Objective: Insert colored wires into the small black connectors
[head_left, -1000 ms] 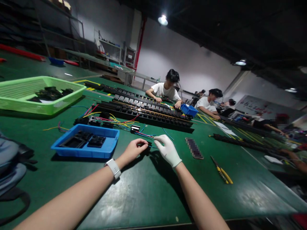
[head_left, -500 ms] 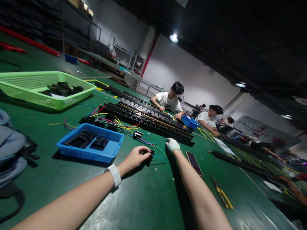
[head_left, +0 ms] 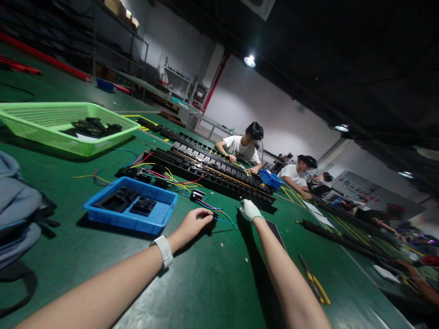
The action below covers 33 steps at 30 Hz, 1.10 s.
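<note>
My left hand (head_left: 192, 225), bare with a white watch at the wrist, is closed on a small black part (head_left: 213, 221) just above the green table. Its fingers partly hide the part. Loose coloured wires (head_left: 222, 214) run beside it from a small black-and-white block (head_left: 198, 195). My right hand (head_left: 250, 210) wears a pale glove and is raised to the right of these wires, fingers pinched together. Something tiny shows at its fingertips, too small to name. A phone (head_left: 275, 232) lies partly behind my right forearm.
A blue tray (head_left: 125, 222) holds black square parts. Behind it lie a long black rail assembly (head_left: 212, 169) and a green basket (head_left: 78, 146). Yellow-handled pliers (head_left: 318, 288) rest at right, a grey bag (head_left: 17, 210) at left. A person (head_left: 243, 146) works across the table.
My right hand has shifted slightly right and now covers more of the phone. The blue wire end near its fingertips no longer shows. My left hand stays at the black part.
</note>
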Tool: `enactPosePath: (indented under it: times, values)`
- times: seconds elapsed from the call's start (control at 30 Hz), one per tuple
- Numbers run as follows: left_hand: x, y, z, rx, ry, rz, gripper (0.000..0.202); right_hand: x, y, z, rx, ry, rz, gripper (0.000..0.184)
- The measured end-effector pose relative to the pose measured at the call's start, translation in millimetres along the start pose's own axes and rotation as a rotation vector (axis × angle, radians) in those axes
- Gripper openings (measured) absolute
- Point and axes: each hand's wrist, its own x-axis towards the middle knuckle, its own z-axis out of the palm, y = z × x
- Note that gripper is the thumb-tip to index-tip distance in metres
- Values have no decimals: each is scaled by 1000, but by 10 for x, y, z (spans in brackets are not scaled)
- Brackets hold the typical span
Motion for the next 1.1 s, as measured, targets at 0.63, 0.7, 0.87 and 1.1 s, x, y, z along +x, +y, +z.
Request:
enactPosePath:
  times: [0.63, 0.7, 0.87, 1.1]
  values:
    - [-22, 7, 6, -303, -45, -214, 24, -1506, -1121, -390, 80, 253, -410, 45]
    - [-12, -6, 3, -308, -54, -222, 22, -1501, -1087, -270, 143, 234, -412, 52]
    - [4, -48, -24, -306, -81, -214, 25, -1496, -1040, -129, 325, 311, -417, 38]
    - [-12, -63, -40, -318, -119, -211, 32, -1509, -1075, -71, 476, 296, -257, 29]
